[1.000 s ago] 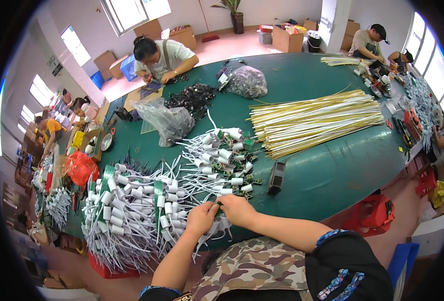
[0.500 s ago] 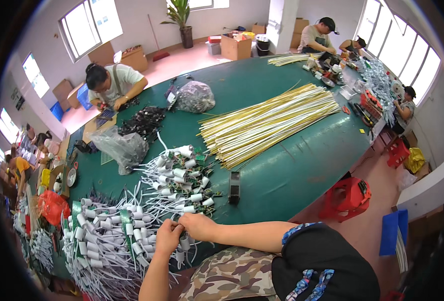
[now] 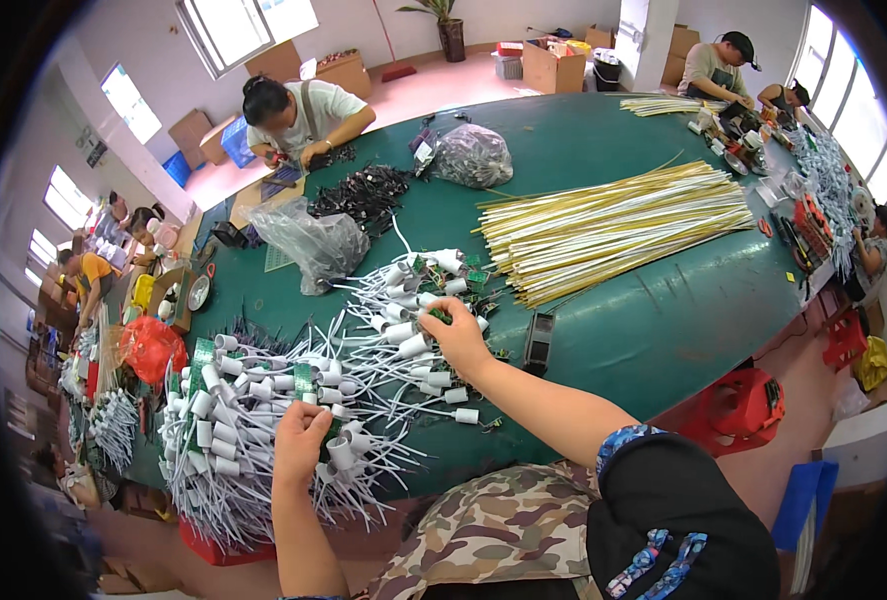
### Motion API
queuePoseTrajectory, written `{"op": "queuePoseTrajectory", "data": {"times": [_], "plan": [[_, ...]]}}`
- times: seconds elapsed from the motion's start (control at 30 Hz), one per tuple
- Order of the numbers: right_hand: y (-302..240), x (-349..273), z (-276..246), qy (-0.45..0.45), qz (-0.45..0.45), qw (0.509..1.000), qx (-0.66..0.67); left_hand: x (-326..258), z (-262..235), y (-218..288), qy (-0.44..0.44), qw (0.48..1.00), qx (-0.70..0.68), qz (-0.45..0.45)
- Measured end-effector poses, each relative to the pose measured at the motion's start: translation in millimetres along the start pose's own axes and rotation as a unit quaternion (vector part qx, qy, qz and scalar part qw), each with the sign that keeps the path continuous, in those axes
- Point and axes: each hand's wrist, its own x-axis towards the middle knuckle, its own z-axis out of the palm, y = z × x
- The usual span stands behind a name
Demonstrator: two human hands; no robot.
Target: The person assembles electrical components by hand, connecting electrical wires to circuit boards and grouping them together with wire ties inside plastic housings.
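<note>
My left hand [image 3: 301,440] is at the right edge of a dense heap of white cylinders with white cables [image 3: 225,448]. Its thumb and fingers are drawn together, and what they hold, if anything, is hidden. White cylinders and green circuit boards lie around its fingertips. Farther forward, my right hand [image 3: 453,335] reaches over a second, looser pile of white cylinders with cables and small green boards [image 3: 400,332]. Its thumb and forefinger are curved and apart, with a bit of green showing between them beside the cylinders.
A dark rectangular frame [image 3: 538,343] stands right of my right hand on the green table [image 3: 663,300]. Beyond lie a bundle of yellow and white strips [image 3: 613,230], plastic bags [image 3: 313,240] and black parts [image 3: 360,197]. A co-worker [image 3: 303,120] works across the table.
My hands were together at the near heap. Now they are apart: the right has moved forward and right to the looser pile, the left slightly left. The whole view has shifted.
</note>
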Motion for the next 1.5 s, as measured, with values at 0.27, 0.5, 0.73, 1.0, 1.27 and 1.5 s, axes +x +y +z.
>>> {"op": "queuePoseTrajectory", "data": {"times": [0.27,0.5,0.73,1.0,1.27,1.5], "plan": [[1,-58,-28,-0.064,-0.25,0.86,-0.44,8,33,-5,-0.113,0.99,0.087,0.013],[-23,-88,-2,-0.355,-0.114,0.874,-0.313,18,88,-23,-0.186,0.982,0.038,0.02],[3,-91,-13,-0.185,-0.165,0.877,-0.412,23,129,-33,-0.034,0.971,0.195,0.136],[-15,-76,-14,-0.286,-0.11,0.857,-0.415,29,120,-45,-0.171,0.983,-0.067,0.022],[-19,-78,5,-0.36,-0.1,0.859,-0.35,29,101,-69,-0.09,0.982,0.117,0.121],[-9,-82,0,-0.298,-0.09,0.857,-0.411,14,103,-54,-0.122,0.991,-0.063,-0.007]]}}
